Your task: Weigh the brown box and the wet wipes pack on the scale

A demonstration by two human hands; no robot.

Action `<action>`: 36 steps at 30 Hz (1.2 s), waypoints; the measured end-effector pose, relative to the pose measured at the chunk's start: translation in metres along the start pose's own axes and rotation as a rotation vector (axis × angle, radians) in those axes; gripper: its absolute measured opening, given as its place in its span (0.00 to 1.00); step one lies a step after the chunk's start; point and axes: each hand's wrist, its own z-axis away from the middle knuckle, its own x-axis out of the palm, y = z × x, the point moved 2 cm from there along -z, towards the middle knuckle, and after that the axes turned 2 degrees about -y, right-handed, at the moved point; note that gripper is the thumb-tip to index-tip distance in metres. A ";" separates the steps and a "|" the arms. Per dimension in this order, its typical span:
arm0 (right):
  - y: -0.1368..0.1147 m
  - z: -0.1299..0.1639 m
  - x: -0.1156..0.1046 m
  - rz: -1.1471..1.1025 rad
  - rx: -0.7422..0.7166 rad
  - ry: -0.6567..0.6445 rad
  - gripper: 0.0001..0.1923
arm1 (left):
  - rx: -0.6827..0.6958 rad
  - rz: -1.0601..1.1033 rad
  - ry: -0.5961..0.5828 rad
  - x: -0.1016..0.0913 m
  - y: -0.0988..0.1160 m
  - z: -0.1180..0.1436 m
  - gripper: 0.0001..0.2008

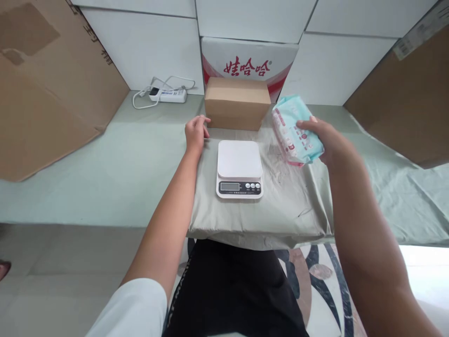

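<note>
A soft turquoise-and-pink plastic pack [293, 131] is held in my right hand [322, 135], thumb across its upper face, to the right of the kitchen scale. I cannot tell what the pack contains. My left hand [197, 131] rests on the cloth by the left front corner of a brown cardboard box [238, 100], its fingers loosely bent and apart with nothing in them. Between my hands lies a white digital kitchen scale [240, 161] with a bare platform. Its small display shows no readable digits.
Behind the brown box stands a white and red printed carton [247, 56]. A white power strip [168, 95] with a looped cord lies at the back left. Large cardboard sheets flank both sides. A wrinkled green cloth [245, 220] covers the table to its front edge.
</note>
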 end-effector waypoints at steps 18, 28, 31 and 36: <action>-0.017 -0.089 0.070 0.679 0.047 0.303 0.39 | 0.040 -0.012 0.068 -0.002 -0.004 -0.005 0.22; -0.003 -0.099 0.073 0.672 -0.007 0.295 0.35 | 0.035 0.035 0.153 -0.010 -0.009 -0.009 0.14; -0.005 -0.097 0.074 0.686 -0.019 0.291 0.36 | 0.054 0.023 0.167 -0.011 -0.018 -0.014 0.15; -0.022 -0.085 0.082 0.589 -0.401 0.293 0.41 | 0.066 0.079 0.048 -0.006 -0.032 -0.026 0.26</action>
